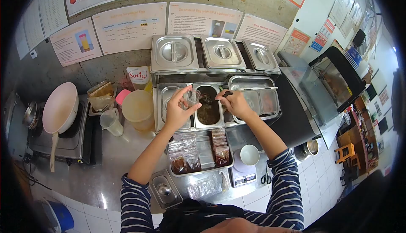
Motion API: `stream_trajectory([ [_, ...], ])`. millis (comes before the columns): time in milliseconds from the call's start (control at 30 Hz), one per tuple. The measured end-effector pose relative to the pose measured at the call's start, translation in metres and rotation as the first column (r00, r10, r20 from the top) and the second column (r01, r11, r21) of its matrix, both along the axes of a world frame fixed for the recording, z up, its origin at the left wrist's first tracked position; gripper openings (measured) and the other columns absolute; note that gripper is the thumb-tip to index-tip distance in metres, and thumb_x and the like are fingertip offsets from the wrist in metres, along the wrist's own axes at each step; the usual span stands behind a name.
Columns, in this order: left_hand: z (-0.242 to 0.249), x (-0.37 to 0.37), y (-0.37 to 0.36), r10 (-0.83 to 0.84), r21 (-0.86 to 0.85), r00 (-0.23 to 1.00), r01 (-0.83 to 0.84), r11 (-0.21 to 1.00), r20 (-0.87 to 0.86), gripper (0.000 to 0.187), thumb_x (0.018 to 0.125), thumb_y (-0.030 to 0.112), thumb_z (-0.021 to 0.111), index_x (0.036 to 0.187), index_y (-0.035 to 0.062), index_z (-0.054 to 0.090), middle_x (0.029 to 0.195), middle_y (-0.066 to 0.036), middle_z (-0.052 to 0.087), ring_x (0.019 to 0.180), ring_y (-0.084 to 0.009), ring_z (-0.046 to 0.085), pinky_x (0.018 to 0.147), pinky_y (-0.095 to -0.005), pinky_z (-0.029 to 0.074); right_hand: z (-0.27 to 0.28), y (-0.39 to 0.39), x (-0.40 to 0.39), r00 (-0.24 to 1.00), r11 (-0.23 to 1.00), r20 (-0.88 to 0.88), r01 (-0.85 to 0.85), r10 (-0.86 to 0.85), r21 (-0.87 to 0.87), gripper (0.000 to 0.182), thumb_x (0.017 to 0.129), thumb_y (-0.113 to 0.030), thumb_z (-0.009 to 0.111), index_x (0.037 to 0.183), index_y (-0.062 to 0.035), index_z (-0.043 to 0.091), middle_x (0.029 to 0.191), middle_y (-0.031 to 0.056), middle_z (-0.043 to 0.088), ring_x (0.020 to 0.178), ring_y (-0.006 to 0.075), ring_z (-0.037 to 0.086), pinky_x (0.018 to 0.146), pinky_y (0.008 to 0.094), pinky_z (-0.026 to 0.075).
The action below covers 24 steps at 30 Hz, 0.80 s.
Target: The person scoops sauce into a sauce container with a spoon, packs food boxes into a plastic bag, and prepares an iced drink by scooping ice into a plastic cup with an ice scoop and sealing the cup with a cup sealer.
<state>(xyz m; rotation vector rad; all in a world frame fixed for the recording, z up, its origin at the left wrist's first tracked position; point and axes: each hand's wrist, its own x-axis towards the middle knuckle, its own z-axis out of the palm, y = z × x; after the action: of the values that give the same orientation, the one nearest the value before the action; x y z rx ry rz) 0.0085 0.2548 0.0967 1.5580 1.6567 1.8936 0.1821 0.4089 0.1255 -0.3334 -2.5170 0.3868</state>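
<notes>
My left hand (181,106) is closed around a small clear plastic cup (193,96), held over the left edge of an open steel container (209,116). Dark, wet-looking food (207,106) fills that container. On its right side, my right hand (234,103) grips a black handle (227,94); the tool's far end is hard to make out against the dark food. In front of the container, a steel tray (205,161) holds small clear packets of reddish-brown contents (179,164).
Lidded steel containers (174,54) line the raised back shelf. To the left are a yellowish tub (138,110), a clear jug (111,123) and a pan (60,108) on a stove. A white bowl (249,154) sits on a scale (244,178) at front right, beside black scissors (266,179).
</notes>
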Motion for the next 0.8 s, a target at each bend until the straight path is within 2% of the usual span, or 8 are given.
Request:
stream_trajectory([
  [100, 0.006, -0.004, -0.007, 0.024, 0.002, 0.998, -0.024, 1.0, -0.061, 0.065, 0.064, 0.012, 0.076, 0.123, 0.0069, 0.047, 0.108, -0.002, 0.057, 0.059, -0.0026, 0.043, 0.052, -0.0161, 0.034, 0.003, -0.017, -0.008, 0.988, 0.996, -0.133, -0.077, 0.081, 0.037, 0.026, 0.08, -0.026, 0.06, 0.07, -0.0008, 0.062, 0.071, 0.0148, 0.06, 0.06, 0.0318, 0.057, 0.056, 0.0368, 0.046],
  [167, 0.004, -0.006, -0.01, 0.025, -0.003, 0.996, -0.025, 1.0, -0.083, 0.066, 0.064, 0.011, 0.076, 0.124, 0.0072, 0.047, 0.108, -0.001, 0.057, 0.06, -0.0028, 0.043, 0.052, -0.0165, 0.035, -0.013, -0.02, -0.008, 0.999, 0.985, 0.009, 0.044, -0.046, 0.168, 0.027, 0.08, -0.024, 0.06, 0.068, 0.0006, 0.061, 0.076, 0.0151, 0.061, 0.062, 0.0316, 0.058, 0.056, 0.0369, 0.047],
  [233, 0.002, -0.01, -0.01, 0.008, -0.015, 1.0, -0.008, 1.0, -0.002, 0.068, 0.065, 0.011, 0.076, 0.126, 0.0075, 0.045, 0.108, -0.001, 0.057, 0.06, -0.0028, 0.042, 0.054, -0.0171, 0.036, -0.004, -0.036, -0.006, 1.0, 0.974, 0.022, -0.005, 0.0, 0.226, 0.03, 0.079, -0.024, 0.061, 0.063, 0.0017, 0.058, 0.073, 0.016, 0.06, 0.061, 0.0321, 0.058, 0.053, 0.0389, 0.046],
  [300, 0.002, -0.01, -0.009, 0.02, -0.01, 0.999, -0.02, 1.0, 0.025, 0.068, 0.065, 0.011, 0.076, 0.126, 0.0074, 0.045, 0.107, -0.001, 0.057, 0.06, -0.0028, 0.042, 0.054, -0.0169, 0.036, 0.0, -0.044, -0.004, 0.995, 0.995, 0.095, -0.044, 0.036, 0.089, 0.034, 0.079, -0.025, 0.061, 0.059, 0.0017, 0.055, 0.067, 0.0163, 0.057, 0.058, 0.0325, 0.056, 0.051, 0.0407, 0.044],
  [333, 0.003, -0.009, -0.009, 0.032, -0.005, 0.998, -0.032, 0.999, 0.052, 0.068, 0.065, 0.01, 0.075, 0.126, 0.0074, 0.045, 0.107, -0.001, 0.057, 0.06, -0.0027, 0.041, 0.054, -0.0167, 0.036, -0.01, -0.038, -0.006, 1.0, 1.0, -0.004, -0.004, 0.004, 0.017, 0.037, 0.081, -0.025, 0.061, 0.056, 0.0015, 0.052, 0.056, 0.0159, 0.052, 0.052, 0.0334, 0.053, 0.047, 0.0415, 0.041],
  [500, -0.002, -0.011, -0.007, -0.028, -0.02, 0.995, 0.03, 0.999, 0.094, 0.065, 0.065, 0.01, 0.075, 0.124, 0.0067, 0.047, 0.106, -0.002, 0.057, 0.059, -0.0024, 0.041, 0.054, -0.017, 0.035, -0.012, -0.044, -0.009, 0.988, 0.986, -0.095, 0.113, -0.125, -0.126, 0.035, 0.083, -0.022, 0.059, 0.057, 0.0018, 0.054, 0.051, 0.0153, 0.055, 0.044, 0.0294, 0.055, 0.043, 0.0357, 0.043],
  [600, 0.006, -0.008, -0.009, -0.01, -0.002, 1.0, 0.01, 1.0, 0.013, 0.062, 0.064, 0.011, 0.076, 0.121, 0.0061, 0.049, 0.106, -0.003, 0.058, 0.059, -0.0027, 0.041, 0.054, -0.0174, 0.034, -0.017, -0.048, -0.01, 0.967, 0.879, -0.1, 0.167, -0.235, -0.447, 0.028, 0.087, -0.019, 0.053, 0.073, 0.0036, 0.061, 0.053, 0.0112, 0.059, 0.045, 0.0171, 0.059, 0.043, 0.0282, 0.046],
  [800, 0.009, -0.007, -0.009, 0.006, 0.014, 0.999, -0.006, 1.0, -0.043, 0.06, 0.064, 0.013, 0.076, 0.118, 0.0057, 0.052, 0.108, -0.003, 0.058, 0.058, -0.0034, 0.042, 0.054, -0.0175, 0.034, -0.029, -0.029, -0.012, 0.897, 0.676, -0.119, 0.228, -0.426, -0.701, 0.032, 0.09, -0.023, 0.049, 0.077, 0.0042, 0.06, 0.055, 0.0098, 0.06, 0.048, 0.0128, 0.059, 0.043, 0.0239, 0.048],
])
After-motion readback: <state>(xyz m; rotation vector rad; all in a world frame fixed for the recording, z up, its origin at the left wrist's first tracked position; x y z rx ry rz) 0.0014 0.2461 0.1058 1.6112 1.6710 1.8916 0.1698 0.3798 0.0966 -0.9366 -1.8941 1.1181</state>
